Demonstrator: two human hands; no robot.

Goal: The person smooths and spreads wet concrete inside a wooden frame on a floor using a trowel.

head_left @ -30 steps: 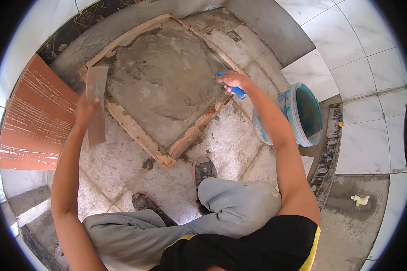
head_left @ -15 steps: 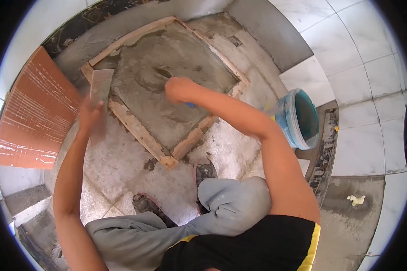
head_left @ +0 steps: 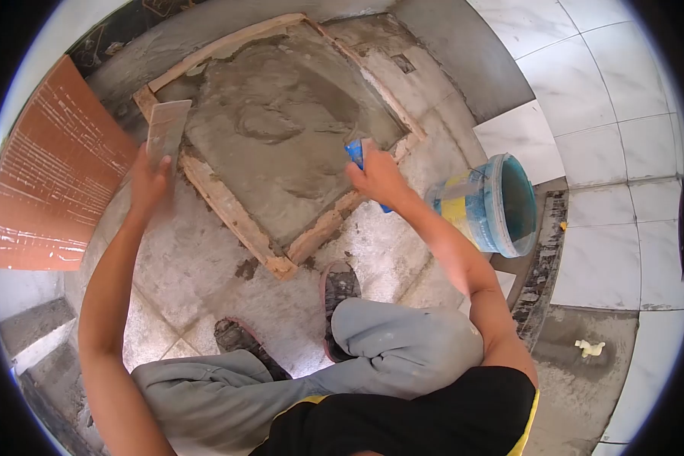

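Observation:
Wet grey mortar (head_left: 281,99) fills a square wooden frame (head_left: 235,220) on the floor. At the frame's left corner, my left hand (head_left: 152,178) grips a flat, thin board (head_left: 166,125), which stands tilted. Over the frame's lower right side, my right hand (head_left: 376,173) is closed around a tool with a blue handle (head_left: 354,152); its blade cannot be made out. Swirled ridges mark the middle of the mortar.
A blue bucket (head_left: 501,205) lies on its side or tilted to the right of the frame. A ribbed orange panel (head_left: 61,171) leans at the left. White tiles (head_left: 600,144) cover the right wall, near a pale tap fitting (head_left: 589,348). My shoes (head_left: 340,296) are below the frame.
My right hand has moved right and down from the mortar's middle to the frame's lower right side, and the blue handle shows more. My left hand still holds the board, slightly higher.

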